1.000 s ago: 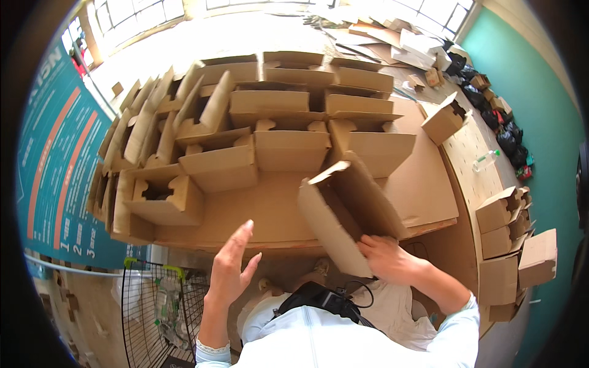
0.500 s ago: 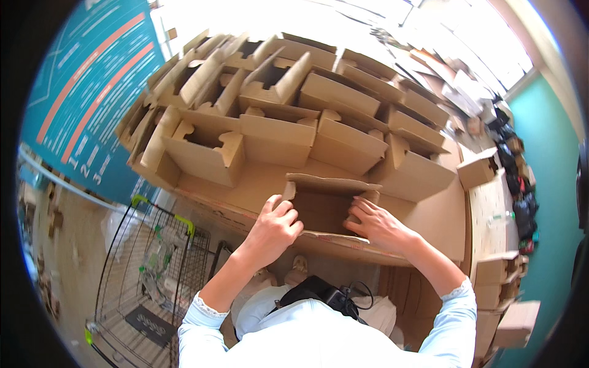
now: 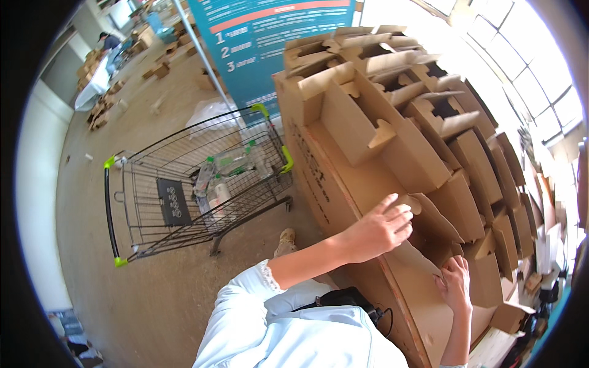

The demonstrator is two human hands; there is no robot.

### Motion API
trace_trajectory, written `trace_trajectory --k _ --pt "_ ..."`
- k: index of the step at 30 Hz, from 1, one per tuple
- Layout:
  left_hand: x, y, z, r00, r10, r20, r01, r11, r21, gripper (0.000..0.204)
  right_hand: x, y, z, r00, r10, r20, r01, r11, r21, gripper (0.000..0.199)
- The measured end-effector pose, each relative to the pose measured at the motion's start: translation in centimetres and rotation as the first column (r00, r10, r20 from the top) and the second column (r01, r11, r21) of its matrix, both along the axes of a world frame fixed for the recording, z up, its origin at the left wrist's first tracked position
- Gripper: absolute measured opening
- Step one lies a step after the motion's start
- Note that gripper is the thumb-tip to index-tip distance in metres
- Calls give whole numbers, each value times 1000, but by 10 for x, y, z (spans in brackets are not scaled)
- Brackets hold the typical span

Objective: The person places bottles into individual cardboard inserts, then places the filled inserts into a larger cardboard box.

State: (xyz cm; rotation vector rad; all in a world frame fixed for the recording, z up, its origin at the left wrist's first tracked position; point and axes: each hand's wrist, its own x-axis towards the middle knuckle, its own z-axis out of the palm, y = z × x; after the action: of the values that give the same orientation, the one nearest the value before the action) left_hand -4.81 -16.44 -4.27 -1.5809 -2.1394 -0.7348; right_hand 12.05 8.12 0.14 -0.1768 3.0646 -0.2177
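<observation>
A small open-topped cardboard box [image 3: 434,216] stands on the large cardboard surface in front of me, its flaps raised. My left hand [image 3: 381,228] is at its left end with fingers apart and slightly bent, close to the end flap; whether they touch it is hard to tell. At the box's near right corner my right hand [image 3: 455,283] has thumb and fingers closed on the cardboard edge. Several similar open boxes [image 3: 350,113] stand packed in rows beyond it, their flaps upright.
A wire shopping cart [image 3: 147,208] with green corners stands at my left, with several plastic bottles [image 3: 224,162] inside. A teal printed banner [image 3: 276,49] rises behind it. The large box's edge [image 3: 350,202] runs beside my legs. Far left, a person [image 3: 109,42] is near scattered cartons.
My view has swung left, bringing the cart and banner toward the middle. My left hand's grip on the small box has loosened; my right hand remains at its other end.
</observation>
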Motion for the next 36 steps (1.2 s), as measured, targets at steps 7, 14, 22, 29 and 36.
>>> trace_trajectory --k 7,14,22,29,36 --pt "-63 -195 -34 706 560 434 -632 774 29 17 -13 -2 -18 994 -109 0 107 974 -200 16" --pt "-156 -446 -213 0 881 473 -662 354 -661 23 -23 -14 -32 952 -295 80 304 942 -141 26" --pt "-227 -532 -384 -374 860 347 -501 127 -856 79 3 -27 -26 826 -498 265 515 857 6 50" --pt "-250 -553 -439 -395 845 361 -572 81 -816 87 -17 -50 -19 786 -509 350 463 861 211 46" --pt "-260 -521 -405 -376 882 285 -644 -27 -765 82 28 -36 -37 638 -665 388 753 643 -137 47"
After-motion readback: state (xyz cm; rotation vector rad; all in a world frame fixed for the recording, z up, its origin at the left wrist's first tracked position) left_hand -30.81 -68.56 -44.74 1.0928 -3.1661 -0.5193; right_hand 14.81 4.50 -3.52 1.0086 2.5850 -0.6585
